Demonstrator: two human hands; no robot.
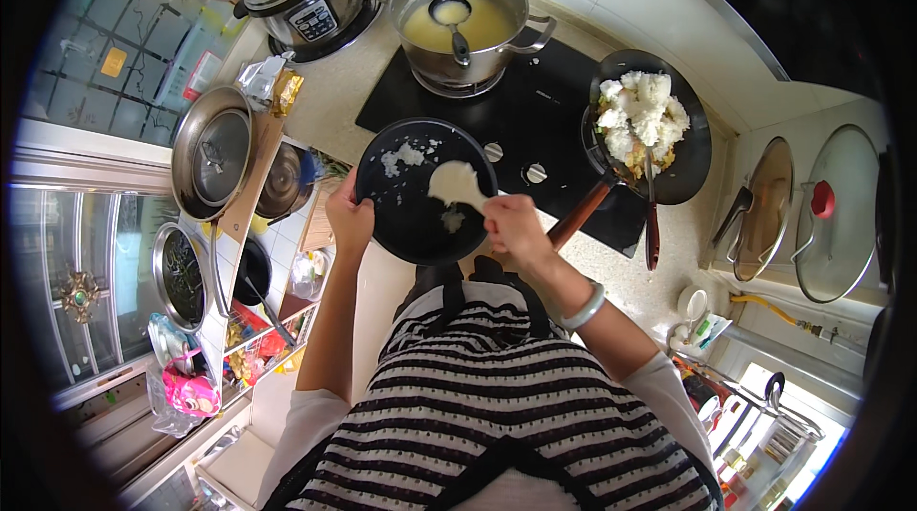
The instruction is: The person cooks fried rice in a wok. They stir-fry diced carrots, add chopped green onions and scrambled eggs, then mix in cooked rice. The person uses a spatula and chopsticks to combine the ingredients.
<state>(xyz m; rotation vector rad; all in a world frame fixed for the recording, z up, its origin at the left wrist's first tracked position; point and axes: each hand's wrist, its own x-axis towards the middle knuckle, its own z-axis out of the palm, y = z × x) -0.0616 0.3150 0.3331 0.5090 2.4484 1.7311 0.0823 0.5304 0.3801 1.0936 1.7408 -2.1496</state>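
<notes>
My left hand [349, 216] grips the left rim of a black round pot [401, 228], tilted in front of me. Inside it, clumps of white rice [403, 158] cling to the bottom. In my right hand [517, 224] is a pale rice paddle [455, 185], its blade over the pot's inside. At the right of the cooktop [551, 131], a dark wok [684, 171] holds a heap of white rice [645, 110] over browned food. A spatula with a red-brown handle [652, 235] rests in that wok, whose wooden handle [584, 214] points towards me.
A steel pot [458, 67] of yellowish liquid with a black ladle [458, 38] stands at the cooktop's back left. Beyond it is an electric pressure cooker [304, 6]. Pans [247, 174] fill a shelf on the left. Glass lids [834, 224] hang or lean at the right.
</notes>
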